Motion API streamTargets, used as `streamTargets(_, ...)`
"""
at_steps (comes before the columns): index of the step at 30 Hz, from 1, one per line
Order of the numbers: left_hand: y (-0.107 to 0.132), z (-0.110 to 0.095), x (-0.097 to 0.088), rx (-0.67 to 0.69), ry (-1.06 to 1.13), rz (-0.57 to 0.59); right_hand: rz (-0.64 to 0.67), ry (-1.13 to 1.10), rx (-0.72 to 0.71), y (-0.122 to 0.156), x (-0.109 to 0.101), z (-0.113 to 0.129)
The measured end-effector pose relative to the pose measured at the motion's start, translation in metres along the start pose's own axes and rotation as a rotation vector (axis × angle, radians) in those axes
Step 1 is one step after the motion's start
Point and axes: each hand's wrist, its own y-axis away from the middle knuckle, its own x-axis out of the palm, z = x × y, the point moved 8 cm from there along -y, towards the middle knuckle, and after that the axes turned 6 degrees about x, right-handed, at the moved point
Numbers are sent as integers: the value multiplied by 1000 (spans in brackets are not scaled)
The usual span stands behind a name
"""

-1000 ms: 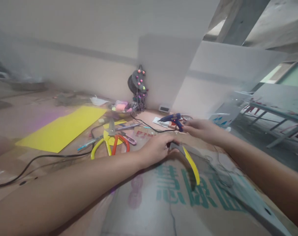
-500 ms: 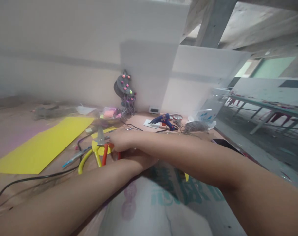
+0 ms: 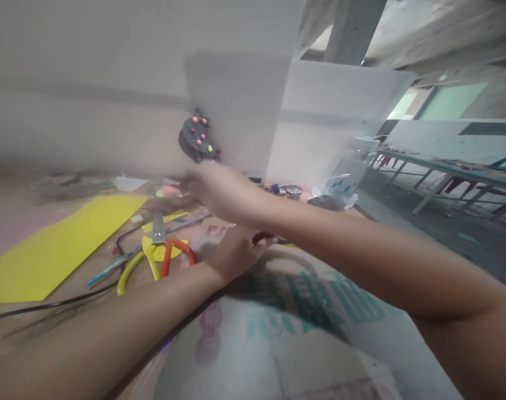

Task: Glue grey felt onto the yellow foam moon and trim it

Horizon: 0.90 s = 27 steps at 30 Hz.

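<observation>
My left hand (image 3: 238,253) rests low over the near part of the table, fingers curled and pressed together. Whatever it may hold is hidden. Above and across it stretches my right arm, and my right hand (image 3: 207,186) is over the back of the table by a small pink item (image 3: 170,190). Motion blur hides its fingers. To the left of my left hand lie a yellow-handled cutting tool (image 3: 150,258) with a metal blade and an orange-handled tool (image 3: 182,247). A blue-tipped pen-like stick (image 3: 107,271) lies beyond them.
A yellow sheet (image 3: 69,244) covers the left of the table. A dark crescent ornament with coloured balls (image 3: 197,139) stands against the white panel (image 3: 236,100). Grey yarn (image 3: 326,201) sits at the back right. A black cable (image 3: 56,303) runs along the left. A printed sack (image 3: 236,355) is in front.
My right hand has lifted from beside the orange-handled tool and moved toward the back, now covering the glue gun. My left hand has come into fuller view. The camera view has shifted slightly.
</observation>
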Motion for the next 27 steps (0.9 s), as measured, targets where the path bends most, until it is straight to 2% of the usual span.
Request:
streamTargets(1,-1,1,3,3,1,25,-95,-29,-26,10,-18,-5)
streamTargets(3,-3,5,1,-43,3,-2,-160,-93,-1,35,-42,-23)
streamTargets(5,-4,0,-1,-17,86,-5,-160,-150,78,63,-55,-45)
streamTargets(7,-3,-7,0,37,160,31,-147,-210,188,92,-56,-70)
streamTargets(9,-1,-6,0,15,175,36,-210,-289,294,122,-52,-95)
streamTargets(12,1,-1,1,-34,181,34,-371,-449,354,163,-37,-122)
streamTargets(15,2,2,1,-56,236,27,-461,-578,483,194,-14,-147)
streamTargets(17,2,2,0,-67,265,26,-446,-675,621,205,2,-163)
streamTargets(19,2,2,1,-71,262,37,-328,-793,703,205,20,-168)
streamTargets(21,2,2,2,-78,247,49,-230,-864,672,199,29,-163)
streamTargets(22,2,2,2,-88,252,43,-229,-853,623,196,27,-158)
streamTargets(25,2,7,2,-149,342,-3,-348,-609,457,195,7,-143)
streamTargets(27,3,11,7,-210,399,25,-372,-382,326,196,-4,-130)
